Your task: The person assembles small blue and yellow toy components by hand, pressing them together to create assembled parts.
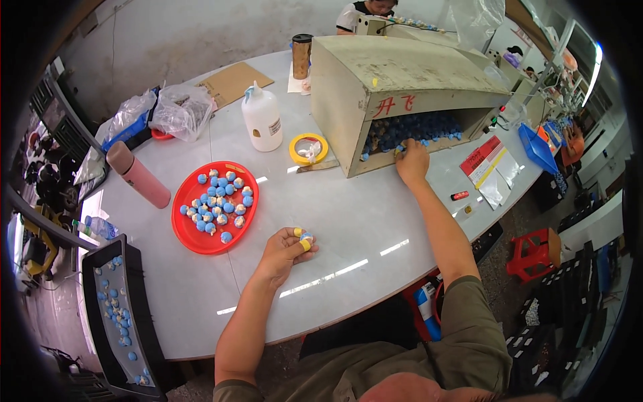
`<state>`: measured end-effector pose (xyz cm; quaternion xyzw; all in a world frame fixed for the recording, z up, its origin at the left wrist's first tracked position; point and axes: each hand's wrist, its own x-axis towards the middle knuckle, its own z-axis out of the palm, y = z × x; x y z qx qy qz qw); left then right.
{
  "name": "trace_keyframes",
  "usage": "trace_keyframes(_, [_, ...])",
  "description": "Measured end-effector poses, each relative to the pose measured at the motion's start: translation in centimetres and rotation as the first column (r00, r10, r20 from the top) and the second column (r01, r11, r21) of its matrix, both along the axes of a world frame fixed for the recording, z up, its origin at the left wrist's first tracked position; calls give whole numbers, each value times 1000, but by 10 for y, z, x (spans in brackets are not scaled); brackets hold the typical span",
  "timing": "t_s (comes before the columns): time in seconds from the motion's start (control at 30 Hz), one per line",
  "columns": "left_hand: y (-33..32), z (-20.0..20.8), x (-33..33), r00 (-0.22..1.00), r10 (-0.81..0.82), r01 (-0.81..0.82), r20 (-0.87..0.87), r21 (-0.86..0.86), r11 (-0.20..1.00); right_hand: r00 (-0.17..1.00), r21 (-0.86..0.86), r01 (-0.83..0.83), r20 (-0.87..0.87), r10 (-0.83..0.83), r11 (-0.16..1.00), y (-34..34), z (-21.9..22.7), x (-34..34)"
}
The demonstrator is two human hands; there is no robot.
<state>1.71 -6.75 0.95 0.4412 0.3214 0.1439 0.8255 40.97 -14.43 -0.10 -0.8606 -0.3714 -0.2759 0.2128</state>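
Note:
My left hand [284, 254] is over the table, its fingertips wrapped in yellow tape and pinched on a small blue-and-white ball-shaped piece [306, 237]. My right hand [412, 164] reaches to the front opening of a beige box-shaped cabinet [408, 67]. Its fingers are closed at the lip, beside many small blue pieces [408, 128] heaped inside; what they grip is too small to make out. Left of my left hand, a round red tray [182, 231] holds several blue balls with cream-coloured bits [212, 201].
Behind the tray stand a white squeeze bottle [262, 120], a yellow tape roll [295, 153] and a pink flask [144, 177]. A black bin [155, 335] with blue balls sits at the table's left edge. Red-and-yellow papers [483, 161] lie right; a person [355, 15] sits beyond.

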Motion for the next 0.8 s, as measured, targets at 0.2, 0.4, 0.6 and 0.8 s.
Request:
trace_keyframes(0.2, [-2,-3,3,998,63,-63,21,26,998,655,413,-359,-528,541,837,-19,28,-99])
trace_keyframes(0.4, [-4,-6,8,989,123,-126,79,28,992,395,213,-768,-585,708,605,-20,41,-205])
trace_keyframes(0.6, [-2,-18,8,973,191,-196,132,30,980,404,180,-818,-497,768,547,-14,29,-239])
trace_keyframes(0.8, [-2,-17,6,968,212,-219,136,38,975,192,444,-723,-607,771,529,-7,16,-234])
